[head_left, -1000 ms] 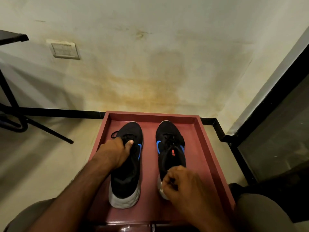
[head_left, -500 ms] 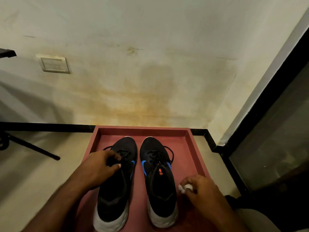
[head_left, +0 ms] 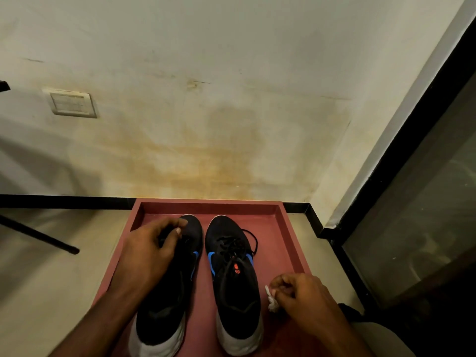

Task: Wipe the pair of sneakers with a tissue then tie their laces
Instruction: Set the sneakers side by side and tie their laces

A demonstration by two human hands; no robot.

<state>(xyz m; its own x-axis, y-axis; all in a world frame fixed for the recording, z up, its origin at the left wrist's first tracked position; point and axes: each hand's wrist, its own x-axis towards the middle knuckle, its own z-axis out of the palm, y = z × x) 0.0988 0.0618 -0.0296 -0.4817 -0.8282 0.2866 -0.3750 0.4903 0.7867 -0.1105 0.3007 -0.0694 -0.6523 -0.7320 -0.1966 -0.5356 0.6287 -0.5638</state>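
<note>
Two black sneakers with blue logos and white heels stand side by side, toes away from me, in a red tray [head_left: 288,228]. My left hand [head_left: 152,251] grips the laced front of the left sneaker [head_left: 167,300], fingers curled over its tongue area. The right sneaker [head_left: 235,287] has loose black laces trailing to its right. Beside its heel, my right hand [head_left: 301,295] pinches a small crumpled white tissue [head_left: 271,302], just clear of the shoe.
The tray sits on a pale floor against a stained wall with a black skirting [head_left: 64,202]. A dark metal leg [head_left: 38,238] slants across the floor at left. A black-framed glass panel [head_left: 412,215] stands to the right. My knees show at the bottom corners.
My right hand left the right sneaker's heel and moved out to its right side with the tissue. My left hand slid forward toward the left sneaker's toe. The camera tilted up.
</note>
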